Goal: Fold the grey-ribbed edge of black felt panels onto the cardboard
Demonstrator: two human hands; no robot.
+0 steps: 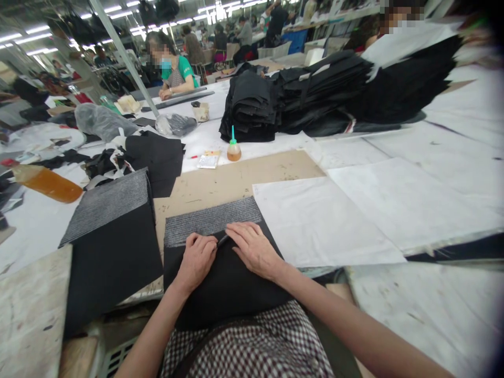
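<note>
- Black panel [236, 289] lies at the beige board's [236, 176] near side; grey band [212, 216] far, its long axis left–right.
- Left hand [199, 260] curls on the panel; whether pinching, cannot tell.
- Right hand [254, 248] lies flattened.

So the outfit's mostly one thing: a checked garment [281, 336] down at 6 o'clock, small dark-brown and white squares, kinda gingham. Can't tell if it's a shirt or an apron tbh. A darker strip [214, 336] curves across it toward 7 o'clock, could be a strap or just a fold. Left forearm [157, 320] at 7 and right forearm [346, 320] between 4 and 5 are both bare, same for the left hand [199, 257] and right hand [254, 249], slim fingers, short-looking nails too blurry to swear by.
</note>
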